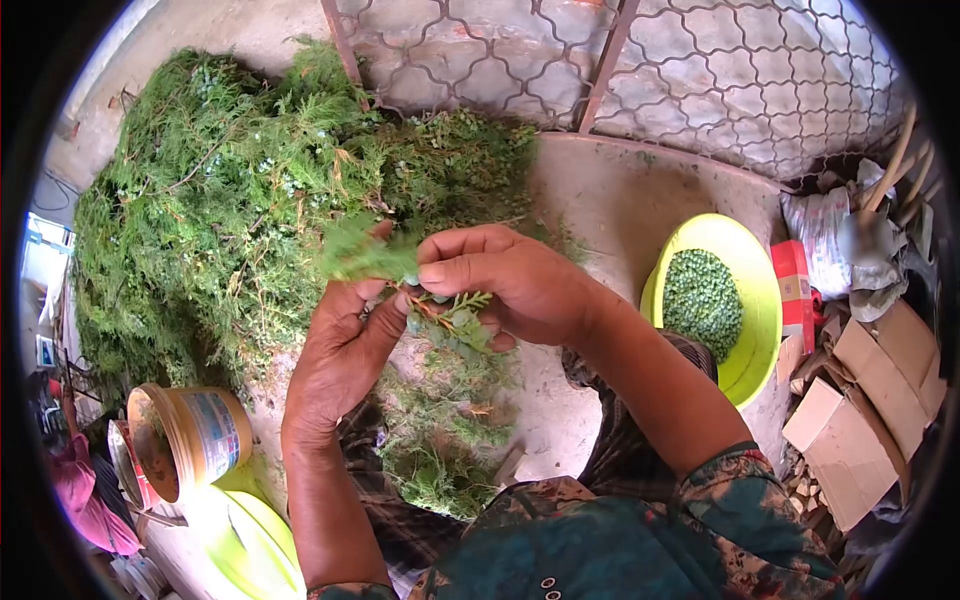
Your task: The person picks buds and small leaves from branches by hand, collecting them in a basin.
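An evergreen sprig [458, 322] with flat, scaly leaves and a few bluish-green cones is held up between my hands, its upper end smeared by motion. My left hand [345, 335] grips it between thumb and fingers. From the other side, my right hand [510, 280] has its thumb and forefinger pinched at the cones, its lower fingers curled behind the leaves. Beyond my hands lies a big heap of cut evergreen branches [230, 190] bearing pale cones. To my right, a yellow-green basin [765, 335] holds a mass of small round green cones [703, 302].
Loose clippings [445, 430] lie on the floor between my legs. At left stand a tan bucket [215, 435] and another yellow-green basin [255, 535]. Cardboard [850, 420] and a red box [792, 290] are on the right. A metal lattice [600, 70] runs along the back.
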Tool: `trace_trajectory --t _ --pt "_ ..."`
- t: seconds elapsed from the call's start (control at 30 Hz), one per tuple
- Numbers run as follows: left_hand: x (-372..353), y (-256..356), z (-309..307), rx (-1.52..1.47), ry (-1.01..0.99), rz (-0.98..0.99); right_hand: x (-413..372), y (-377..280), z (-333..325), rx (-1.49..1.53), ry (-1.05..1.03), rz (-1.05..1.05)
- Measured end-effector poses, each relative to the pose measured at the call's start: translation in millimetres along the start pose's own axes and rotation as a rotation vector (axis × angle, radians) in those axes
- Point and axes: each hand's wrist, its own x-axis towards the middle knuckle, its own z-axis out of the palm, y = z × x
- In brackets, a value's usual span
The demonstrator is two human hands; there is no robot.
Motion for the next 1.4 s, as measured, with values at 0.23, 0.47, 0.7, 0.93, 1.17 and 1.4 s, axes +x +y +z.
trace_trajectory --t 0.23,0.47,0.7,0.93,1.17,1.4 --pt "2 18 8 -0.382 0.066 -0.124 0 3 -6 -0.057 0.054 -0.205" --pt "0 24 9 -0.230 0.096 -0.200 -2 1 -2 -0.187 0.247 -0.093" --pt "0 33 13 -0.227 0.082 -0.366 15 22 -14 -0.327 0.464 -0.328" --pt "-2 25 8 -0.270 0.135 -0.300 2 22 -5 0.537 -0.008 0.013" --pt "-4 28 6 -0.222 0.088 -0.333 8 13 -2 -0.094 0.442 -0.197" --pt "-7 36 5 -0.207 0.078 -0.367 14 15 -31 -0.537 0.677 -0.525"
